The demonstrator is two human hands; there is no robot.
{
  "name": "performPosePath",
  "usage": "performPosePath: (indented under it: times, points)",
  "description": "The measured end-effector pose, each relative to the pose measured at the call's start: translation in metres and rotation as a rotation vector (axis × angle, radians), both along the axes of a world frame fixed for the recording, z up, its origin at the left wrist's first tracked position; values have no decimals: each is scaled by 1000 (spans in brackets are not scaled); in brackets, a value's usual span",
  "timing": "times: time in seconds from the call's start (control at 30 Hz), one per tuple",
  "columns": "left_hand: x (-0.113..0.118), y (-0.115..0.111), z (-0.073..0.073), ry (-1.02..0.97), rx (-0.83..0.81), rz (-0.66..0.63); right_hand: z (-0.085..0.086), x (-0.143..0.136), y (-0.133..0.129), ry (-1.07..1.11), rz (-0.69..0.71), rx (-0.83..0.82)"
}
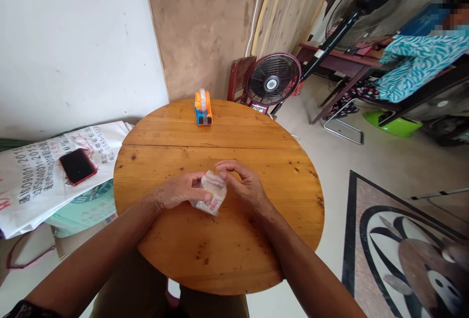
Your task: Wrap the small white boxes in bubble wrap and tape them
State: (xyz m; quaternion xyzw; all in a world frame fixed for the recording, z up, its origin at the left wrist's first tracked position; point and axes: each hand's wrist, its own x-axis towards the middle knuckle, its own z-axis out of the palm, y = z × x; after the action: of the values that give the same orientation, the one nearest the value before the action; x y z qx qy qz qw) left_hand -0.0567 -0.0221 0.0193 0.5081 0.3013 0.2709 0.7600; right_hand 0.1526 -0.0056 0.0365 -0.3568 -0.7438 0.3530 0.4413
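- White printed sack (104, 135), left of frame, beside the table; its broad top serves as a shelf, it seems, keeping the item below off the tabletop.
- Dark phone (77, 166), red-edged, lying flat on the sack, well apart from both hands.
- Round wooden table (227, 254), centre; curved rim all round, nearest edge at lower centre before the person's legs. Wood extends on both sides of the hands, giving sideways room.
- Left hand (179, 192), centre; thumb across the packet's front, other fingers mostly hidden behind. Closed on it, apparently as the steadying hand.
- Tape dispenser (203, 113), orange and blue, upper centre, near the far rim; a stretch of wood separates it from the hands.
- Clear packet (217, 190), red print, centre of frame, tilted between the hands over the table; whether its lower corner touches wood cannot be told.
- Right hand (249, 188), right of the packet; thumb and forefinger curled with a narrow gap at its upper edge. Whether they pinch the film cannot be told.
- Round fan (271, 83), upper right of centre, beyond the far rim.
- Seated person in a blue patterned top (414, 64), upper right, well apart.
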Motion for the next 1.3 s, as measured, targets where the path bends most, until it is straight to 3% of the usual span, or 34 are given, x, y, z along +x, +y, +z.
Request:
performPosePath:
  times: [0.27,0.43,0.63,0.9,1.3]
  points:
    - [4,-4,12,-27,78,28,1,-4,-3,55,-44,51]
    - [4,-3,10,17,89,48,5,-4,-7,67,-30,43]
    - [5,-4,9,70,64,124,3,-7,-8,91,-71,-87]
    - [7,-5,-1,193,194,216,3,-7,-7,50,-45,-193]
    - [7,-2,-1,404,454,284,1,-15,-6,-126,-75,-18]
